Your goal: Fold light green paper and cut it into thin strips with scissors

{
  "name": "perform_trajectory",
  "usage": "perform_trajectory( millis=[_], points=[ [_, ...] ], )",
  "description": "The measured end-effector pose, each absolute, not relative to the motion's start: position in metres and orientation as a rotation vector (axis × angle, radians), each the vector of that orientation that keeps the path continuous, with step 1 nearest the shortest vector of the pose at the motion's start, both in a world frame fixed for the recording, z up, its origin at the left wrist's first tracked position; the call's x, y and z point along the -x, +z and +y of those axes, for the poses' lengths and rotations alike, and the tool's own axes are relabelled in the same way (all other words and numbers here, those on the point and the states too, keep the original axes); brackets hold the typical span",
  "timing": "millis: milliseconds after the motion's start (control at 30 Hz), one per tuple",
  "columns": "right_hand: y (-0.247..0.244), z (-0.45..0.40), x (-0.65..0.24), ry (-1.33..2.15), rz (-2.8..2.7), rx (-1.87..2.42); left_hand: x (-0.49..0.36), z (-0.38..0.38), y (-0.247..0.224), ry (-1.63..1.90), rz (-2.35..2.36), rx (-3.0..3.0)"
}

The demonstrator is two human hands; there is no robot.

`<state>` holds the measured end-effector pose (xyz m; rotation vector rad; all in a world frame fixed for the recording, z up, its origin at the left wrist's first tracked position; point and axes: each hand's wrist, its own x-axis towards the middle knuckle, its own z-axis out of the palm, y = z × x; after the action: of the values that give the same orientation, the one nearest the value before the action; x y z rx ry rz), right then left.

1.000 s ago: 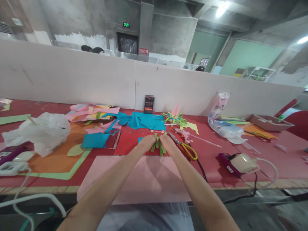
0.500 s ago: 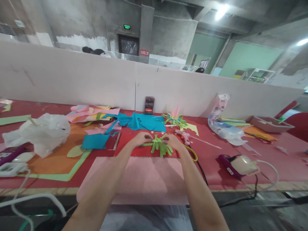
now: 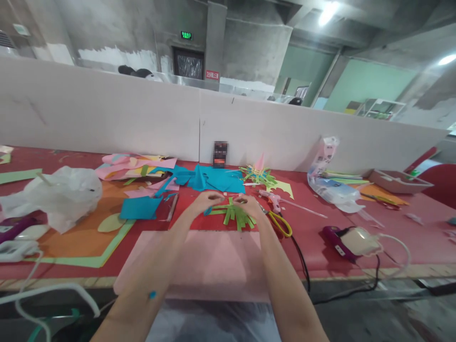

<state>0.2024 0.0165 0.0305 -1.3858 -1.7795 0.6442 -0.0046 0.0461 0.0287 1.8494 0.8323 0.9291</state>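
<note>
A green fringed paper piece (image 3: 238,216) lies on the red sheet, its strips spread toward me. My left hand (image 3: 207,202) is at its upper left with the fingers curled together; what they pinch, if anything, is too small to name. A small blue scrap (image 3: 208,211) shows beneath that hand. Over the upper edge of the green piece, my right hand (image 3: 246,203) has its fingers bent inward, and their contents cannot be made out. Yellow-handled scissors (image 3: 280,224) lie right of my right wrist. A pink glue gun (image 3: 273,200) rests just beyond them.
Blue paper (image 3: 224,180) with a cone lies behind the hands, beside a pink-coned green paper piece (image 3: 259,174). A crumpled white bag (image 3: 73,194) is at left. At right are a plastic package (image 3: 333,190), a pink tray (image 3: 401,182) and a purple power strip (image 3: 340,244).
Both hands have shifted slightly left and away from me, uncovering more of the yellow-handled scissors. The blue scrap below my left hand shows more clearly, and a blue bit now shows on my left forearm.
</note>
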Motion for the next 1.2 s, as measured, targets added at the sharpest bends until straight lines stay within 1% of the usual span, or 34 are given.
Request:
perform_trajectory(
  millis=[100, 200, 333, 533, 900, 1067, 1200],
  points=[
    [0.026, 0.021, -0.193, 0.598, -1.886, 1.396, -0.013, 0.048, 0.016, 0.823, 0.950, -2.202],
    [0.024, 0.021, -0.190, 0.575, -1.932, 1.422, -0.018, 0.051, 0.005, 0.715, 1.047, -2.347],
    [0.020, 0.021, -0.192, 0.618, -1.986, 1.476, -0.016, 0.054, 0.000, 0.683, 1.028, -2.377],
    [0.009, 0.025, -0.195, 0.647, -1.968, 1.559, -0.016, 0.053, 0.005, 0.651, 1.007, -2.451],
    [0.019, 0.018, -0.194, 0.646, -1.986, 1.547, -0.019, 0.048, 0.013, 0.554, 1.084, -2.535],
    [0.020, 0.018, -0.194, 0.669, -1.969, 1.584, -0.020, 0.045, 0.012, 0.602, 1.122, -2.549],
    [0.021, 0.017, -0.197, 0.698, -1.954, 1.539, -0.016, 0.048, 0.010, 0.693, 1.155, -2.450]
  ],
)
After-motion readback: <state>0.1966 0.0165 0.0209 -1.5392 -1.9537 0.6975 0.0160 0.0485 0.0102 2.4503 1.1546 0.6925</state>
